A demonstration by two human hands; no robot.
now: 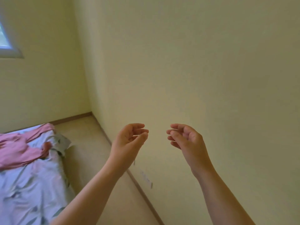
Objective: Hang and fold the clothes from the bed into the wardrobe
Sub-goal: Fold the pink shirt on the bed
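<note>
A pink garment (17,146) lies crumpled on the bed (32,189) at the lower left, on a pale sheet with a leaf print. My left hand (128,138) and my right hand (186,138) are raised in front of the bare wall, palms turned toward each other, fingers loosely curled and apart. Neither hand holds anything. Both are well to the right of the bed and the garment. No wardrobe is in view.
A plain cream wall (194,70) fills the right and centre. A strip of beige floor (86,153) runs between the bed and the wall's brown skirting. A window corner (6,41) shows at the upper left.
</note>
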